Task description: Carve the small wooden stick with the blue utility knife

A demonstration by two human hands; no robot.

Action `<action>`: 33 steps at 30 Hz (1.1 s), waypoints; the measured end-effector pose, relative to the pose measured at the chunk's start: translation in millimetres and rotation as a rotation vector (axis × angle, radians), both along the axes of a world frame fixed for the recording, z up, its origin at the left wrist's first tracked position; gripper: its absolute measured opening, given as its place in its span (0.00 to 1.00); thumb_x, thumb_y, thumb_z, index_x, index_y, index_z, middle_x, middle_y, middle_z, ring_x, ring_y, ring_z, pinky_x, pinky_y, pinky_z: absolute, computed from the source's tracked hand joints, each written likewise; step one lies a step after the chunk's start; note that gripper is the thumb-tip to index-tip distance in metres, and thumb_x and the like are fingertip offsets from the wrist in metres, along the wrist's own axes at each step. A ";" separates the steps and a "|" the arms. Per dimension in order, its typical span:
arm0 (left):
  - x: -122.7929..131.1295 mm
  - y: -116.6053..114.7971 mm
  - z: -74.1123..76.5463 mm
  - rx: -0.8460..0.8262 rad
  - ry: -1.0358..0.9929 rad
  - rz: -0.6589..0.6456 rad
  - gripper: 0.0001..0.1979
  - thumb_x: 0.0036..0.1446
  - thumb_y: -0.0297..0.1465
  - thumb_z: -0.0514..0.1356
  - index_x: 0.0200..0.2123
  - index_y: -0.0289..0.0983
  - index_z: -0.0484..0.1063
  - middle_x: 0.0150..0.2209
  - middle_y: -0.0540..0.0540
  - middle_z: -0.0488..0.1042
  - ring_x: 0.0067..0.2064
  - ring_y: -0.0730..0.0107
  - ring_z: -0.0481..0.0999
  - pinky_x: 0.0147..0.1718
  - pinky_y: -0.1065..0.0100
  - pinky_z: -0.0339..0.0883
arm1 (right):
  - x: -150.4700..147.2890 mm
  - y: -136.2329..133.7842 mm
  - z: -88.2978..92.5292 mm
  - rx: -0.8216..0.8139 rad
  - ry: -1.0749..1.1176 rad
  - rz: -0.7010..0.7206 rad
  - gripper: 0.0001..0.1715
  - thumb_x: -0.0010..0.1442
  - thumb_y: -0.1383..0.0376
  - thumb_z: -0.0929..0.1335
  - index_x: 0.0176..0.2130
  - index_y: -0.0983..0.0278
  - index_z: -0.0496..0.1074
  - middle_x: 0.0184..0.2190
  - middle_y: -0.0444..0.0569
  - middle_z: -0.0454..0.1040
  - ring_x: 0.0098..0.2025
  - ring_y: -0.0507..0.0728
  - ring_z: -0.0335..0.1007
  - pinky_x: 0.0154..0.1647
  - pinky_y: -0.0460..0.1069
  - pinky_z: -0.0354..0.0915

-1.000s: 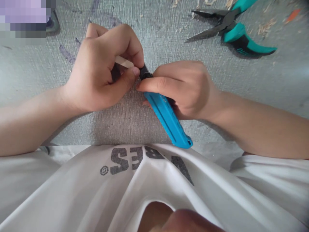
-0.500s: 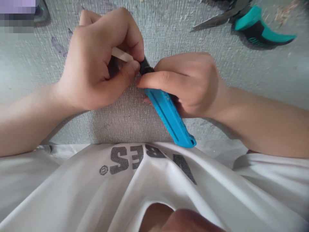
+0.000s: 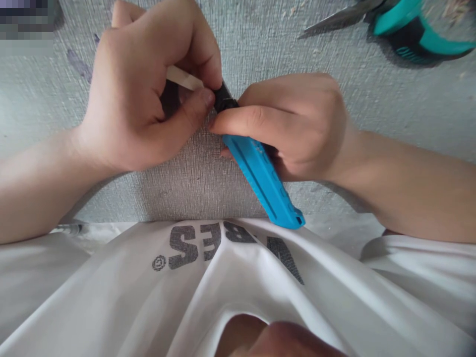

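white shirt [image 3: 122,297] nearest, dark lettering [image 3: 184,248]. blue-handled tool [image 3: 258,181] slants just past it, between the hands, black end [image 3: 225,97] away; right hand [image 3: 301,121] fingers wrapped round it. left hand [image 3: 148,94] thumb and finger pinch pale strip [image 3: 184,78] by that black end. beyond, teal-black pliers [image 3: 407,37] on grey textured tabletop [image 3: 264,44].

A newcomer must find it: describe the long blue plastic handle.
Over the grey textured table, find the right hand. The long blue plastic handle slants from its fingers toward the white shirt. Unlike the teal-and-black pliers, it's bright blue.
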State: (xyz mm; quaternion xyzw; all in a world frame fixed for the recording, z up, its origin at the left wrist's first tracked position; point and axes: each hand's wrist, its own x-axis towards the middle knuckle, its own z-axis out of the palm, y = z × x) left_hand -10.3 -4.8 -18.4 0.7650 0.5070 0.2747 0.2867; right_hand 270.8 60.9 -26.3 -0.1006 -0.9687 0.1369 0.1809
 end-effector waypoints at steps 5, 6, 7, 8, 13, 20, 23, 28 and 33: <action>1.8 -0.5 3.6 -0.007 0.001 0.013 0.22 0.78 0.50 0.62 0.51 0.36 0.83 0.47 0.48 0.86 0.45 0.72 0.85 0.77 0.23 0.76 | 0.8 0.0 1.1 -0.042 -0.052 -0.003 0.25 0.87 0.52 0.65 0.70 0.58 0.81 0.45 0.46 0.83 0.43 0.51 0.74 0.46 0.50 0.62; 1.9 -0.6 4.1 -0.007 0.008 0.016 0.21 0.79 0.49 0.62 0.51 0.36 0.83 0.47 0.48 0.86 0.45 0.71 0.86 0.78 0.23 0.76 | 0.7 0.4 0.9 -0.033 -0.023 0.006 0.24 0.86 0.52 0.66 0.69 0.58 0.81 0.44 0.45 0.83 0.43 0.51 0.74 0.46 0.50 0.61; 2.0 -0.7 4.5 -0.009 0.013 0.019 0.21 0.79 0.48 0.63 0.51 0.35 0.83 0.47 0.48 0.86 0.46 0.70 0.87 0.78 0.23 0.76 | 0.5 0.7 0.6 -0.024 0.010 0.013 0.22 0.86 0.53 0.67 0.68 0.59 0.81 0.44 0.44 0.83 0.42 0.51 0.73 0.45 0.50 0.61; 2.1 -0.7 4.9 -0.014 0.019 0.020 0.20 0.79 0.47 0.63 0.51 0.35 0.84 0.47 0.47 0.86 0.47 0.68 0.88 0.78 0.24 0.77 | 0.3 1.1 0.2 -0.017 0.042 0.012 0.21 0.86 0.53 0.68 0.67 0.59 0.81 0.43 0.43 0.82 0.41 0.51 0.73 0.44 0.51 0.62; 3.2 -1.3 6.8 -0.060 0.024 0.017 0.20 0.79 0.46 0.60 0.50 0.35 0.82 0.49 0.47 0.85 0.49 0.66 0.89 0.81 0.25 0.74 | -0.1 1.0 -2.0 -0.023 0.101 -0.001 0.20 0.87 0.53 0.67 0.65 0.58 0.82 0.41 0.42 0.81 0.40 0.50 0.73 0.43 0.51 0.62; 2.9 -0.6 11.6 -0.111 0.040 0.033 0.16 0.76 0.41 0.62 0.51 0.35 0.82 0.48 0.48 0.83 0.48 0.71 0.87 0.73 0.39 0.84 | 0.3 1.1 -4.8 -0.048 0.155 0.013 0.19 0.85 0.57 0.67 0.64 0.60 0.83 0.40 0.43 0.79 0.40 0.52 0.71 0.42 0.52 0.59; 3.0 -0.7 10.0 -0.144 0.013 0.038 0.18 0.76 0.43 0.61 0.52 0.35 0.82 0.49 0.48 0.84 0.48 0.73 0.85 0.65 0.45 0.88 | 0.8 1.5 -4.3 -0.052 0.150 0.019 0.19 0.84 0.59 0.67 0.64 0.59 0.82 0.41 0.43 0.79 0.40 0.52 0.70 0.43 0.52 0.59; 3.9 -4.0 8.7 -0.142 0.030 0.010 0.20 0.79 0.44 0.57 0.58 0.40 0.84 0.49 0.53 0.82 0.51 0.66 0.92 0.60 0.44 0.90 | 2.2 1.1 -1.0 -0.053 0.076 -0.009 0.19 0.85 0.55 0.67 0.66 0.56 0.81 0.42 0.42 0.78 0.41 0.50 0.70 0.44 0.50 0.56; -0.3 -6.4 7.5 -0.113 -0.039 -0.023 0.15 0.82 0.38 0.60 0.60 0.44 0.84 0.50 0.55 0.80 0.64 0.50 0.95 0.65 0.41 0.92 | 4.6 1.1 -0.9 -0.022 0.081 -0.005 0.19 0.85 0.57 0.66 0.66 0.57 0.78 0.43 0.41 0.79 0.41 0.51 0.71 0.44 0.51 0.58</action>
